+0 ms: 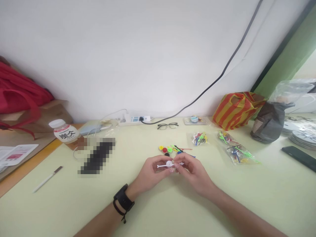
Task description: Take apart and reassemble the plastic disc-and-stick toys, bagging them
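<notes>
Between my left hand point(155, 171) and my right hand point(192, 171) is a white plastic arrow spinner point(169, 164), a thin pointer with a round disc at its middle. My left fingers pinch around the disc. The right fingertips press on the pointer near its arrowhead end. Just beyond my hands lie small round discs in yellow, red point(165, 150), green and black, partly hidden by my fingers. Beside them rest loose colored pointers point(184, 148), among them black, red and blue ones.
Clear bags of colored pieces point(199, 138) point(239, 154) lie to the right, near a phone point(299, 157). Glasses point(168, 125) and a power strip point(133, 120) sit by the wall. To the left are a drink bottle point(65, 133) and a white pen point(48, 179).
</notes>
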Motion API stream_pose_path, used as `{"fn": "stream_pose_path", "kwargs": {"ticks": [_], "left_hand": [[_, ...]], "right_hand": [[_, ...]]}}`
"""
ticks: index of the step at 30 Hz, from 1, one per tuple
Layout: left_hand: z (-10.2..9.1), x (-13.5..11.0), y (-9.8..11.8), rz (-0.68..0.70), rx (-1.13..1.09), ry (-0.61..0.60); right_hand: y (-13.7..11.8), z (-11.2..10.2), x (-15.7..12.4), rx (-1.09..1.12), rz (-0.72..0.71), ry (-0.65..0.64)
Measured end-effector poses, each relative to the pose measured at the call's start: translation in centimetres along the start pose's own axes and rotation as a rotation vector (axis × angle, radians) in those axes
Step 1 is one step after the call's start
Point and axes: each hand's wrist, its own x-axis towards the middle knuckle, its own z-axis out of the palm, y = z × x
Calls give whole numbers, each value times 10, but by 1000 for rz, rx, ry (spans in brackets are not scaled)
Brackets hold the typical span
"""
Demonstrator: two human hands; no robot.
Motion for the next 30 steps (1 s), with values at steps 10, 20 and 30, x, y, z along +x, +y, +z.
{"fn": "stream_pose_path", "kwargs": {"ticks": [10, 20, 30], "left_hand": [[1, -3, -3, 36, 86, 58], [5, -3, 1, 80, 104, 12], [5, -4, 4, 83, 150, -25]], "right_hand": [[-2, -1, -2, -261, -64, -35], [-5, -5, 1, -105, 23, -43], [-12, -9, 0, -97, -32, -103]]}}
